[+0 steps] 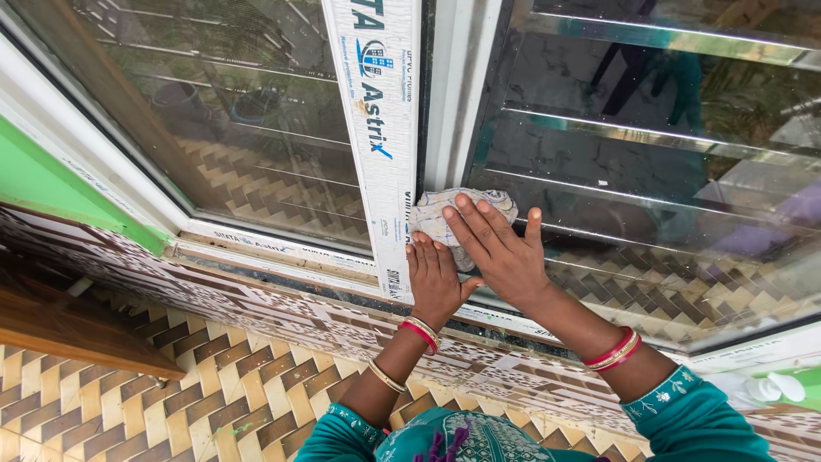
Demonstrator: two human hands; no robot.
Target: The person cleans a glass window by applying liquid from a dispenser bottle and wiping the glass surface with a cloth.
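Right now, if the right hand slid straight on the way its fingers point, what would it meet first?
The right hand lies flat on a crumpled cloth, fingers aimed up-left. Past the cloth, it would likely first meet the white window frame upright, which the cloth seems to touch already, though depth there is hard to judge.

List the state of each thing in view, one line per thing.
Cloth: crumpled, pressed against the window frame.
Right hand: flat, fingers spread on the cloth.
Left hand: flat, touching the cloth's lower edge.
Window frame: protective film on.
Glass pane: dusty, reflecting the patterned floor.
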